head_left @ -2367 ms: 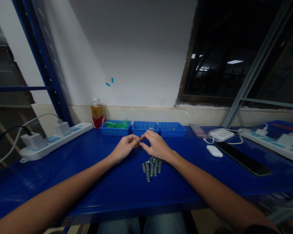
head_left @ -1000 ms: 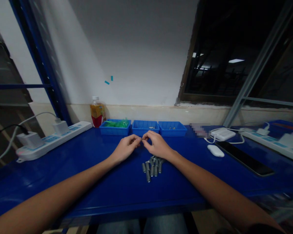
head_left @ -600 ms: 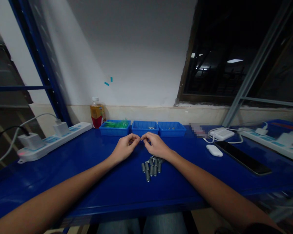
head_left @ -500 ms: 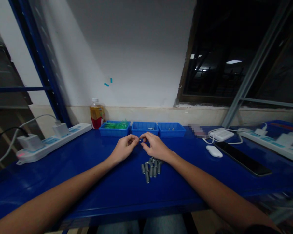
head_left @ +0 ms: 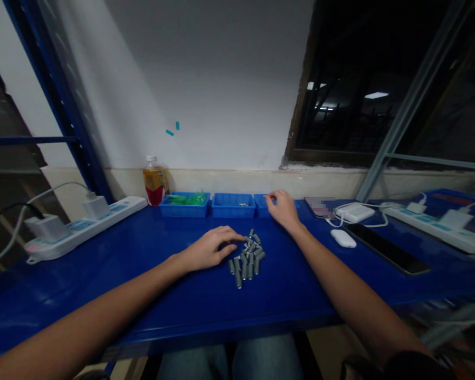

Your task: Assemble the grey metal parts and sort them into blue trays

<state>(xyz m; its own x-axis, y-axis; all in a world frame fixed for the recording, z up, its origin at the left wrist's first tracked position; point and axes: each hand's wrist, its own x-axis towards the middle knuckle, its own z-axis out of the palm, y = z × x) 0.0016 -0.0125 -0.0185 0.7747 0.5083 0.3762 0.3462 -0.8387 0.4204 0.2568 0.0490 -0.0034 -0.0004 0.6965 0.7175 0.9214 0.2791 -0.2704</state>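
A loose pile of small grey metal cylinders [head_left: 251, 256] lies on the blue table. My left hand [head_left: 209, 248] is at the pile's left side, thumb and index finger apart, the index fingertip at the upper cylinders. Nothing shows between those fingers. Farther back, my right hand [head_left: 283, 208] is over the right blue bin [head_left: 263, 208] and covers part of it. Its fingers are curled, thumb and index tips close together; whatever they pinch is too small to make out. The middle blue bin [head_left: 233, 210] has a few small shiny pieces inside.
A blue bin [head_left: 184, 211] with green plastic pieces stands at the left, beside a drink bottle [head_left: 153, 182]. Power strips [head_left: 83, 232] with plugs lie at both sides. To the right are a phone [head_left: 388, 248], a white case [head_left: 343, 238] and a white charger [head_left: 355, 212] with cable.
My hands, together over the table before, have parted. The left came down to the cylinders and its fingers spread; the right went back and right to the right bin. More of the pile shows.
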